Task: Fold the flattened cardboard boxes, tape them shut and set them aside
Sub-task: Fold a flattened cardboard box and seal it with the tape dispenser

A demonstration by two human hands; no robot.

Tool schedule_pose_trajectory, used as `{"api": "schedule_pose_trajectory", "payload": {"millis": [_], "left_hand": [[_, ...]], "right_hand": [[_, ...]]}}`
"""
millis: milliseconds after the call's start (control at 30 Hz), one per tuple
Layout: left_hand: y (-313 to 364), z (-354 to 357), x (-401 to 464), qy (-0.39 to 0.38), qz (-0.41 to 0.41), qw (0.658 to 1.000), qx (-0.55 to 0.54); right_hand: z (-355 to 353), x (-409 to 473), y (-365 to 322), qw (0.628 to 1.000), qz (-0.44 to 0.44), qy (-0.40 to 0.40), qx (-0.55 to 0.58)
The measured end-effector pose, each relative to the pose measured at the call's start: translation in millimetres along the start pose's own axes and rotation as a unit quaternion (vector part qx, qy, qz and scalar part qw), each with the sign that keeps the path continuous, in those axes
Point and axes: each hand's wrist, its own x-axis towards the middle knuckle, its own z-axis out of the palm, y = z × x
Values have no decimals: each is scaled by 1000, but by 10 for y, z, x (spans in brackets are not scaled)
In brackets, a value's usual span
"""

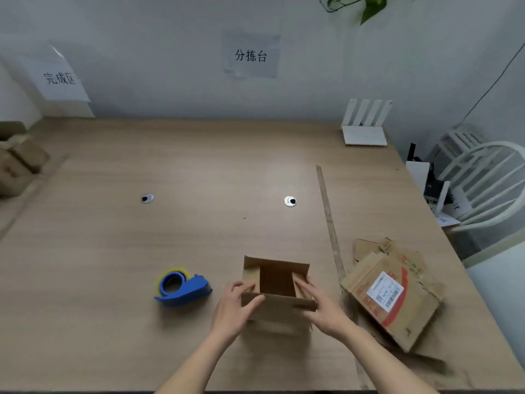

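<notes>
A small brown cardboard box [277, 280] stands erected near the table's front edge, its top open and its flaps up. My left hand [237, 307] grips its left side with the thumb over the near flap. My right hand [319, 304] holds its right side, fingers pressing on the right inner flap. To the right lies a pile of flattened cardboard boxes [393, 291] with red print and a white barcode label. A blue tape dispenser [183, 287] with a yellowish roll sits on the table left of the box.
The wooden table [199, 237] has two round cable holes [290, 201]. A thin strip [329, 220] runs along the table on the right. A white router [365, 126] stands at the back right, a white chair [488, 183] beyond the right edge, and finished boxes [20, 160] at the far left.
</notes>
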Motion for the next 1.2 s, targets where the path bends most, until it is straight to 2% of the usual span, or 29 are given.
{"api": "schedule_pose_trajectory", "payload": {"millis": [100,267,333,400,467,600,800,933,1033,1100,1167,1200], "left_hand": [[-181,-7,-45,-1,2,1000,-13],[-349,54,-71,8,3,1000,28],[-387,85,-87,12,-5,999,44],[-439,107,-109,-1,16,998,63],[-536,113,-115,-24,39,994,99],[-702,103,-63,-45,11,992,116],[-749,138,4,-24,6,994,108],[-751,119,-27,-17,26,989,142],[-740,-40,57,40,84,973,210],[-796,-199,186,120,103,963,216],[-913,-372,320,176,69,954,232],[-982,-450,378,173,29,952,251]], "right_hand": [[247,-91,101,999,27,24,39],[420,-85,156,983,37,170,54],[500,-65,114,977,56,201,45],[588,-59,107,979,68,191,25],[673,-57,140,987,64,146,-30],[834,-37,174,988,90,87,-90],[970,30,113,981,92,115,-125],[1013,34,101,976,96,134,-141],[1010,38,112,978,94,137,-128],[1004,48,135,978,94,138,-124],[1012,62,166,977,95,141,-128],[1017,67,184,976,96,143,-131]]}}
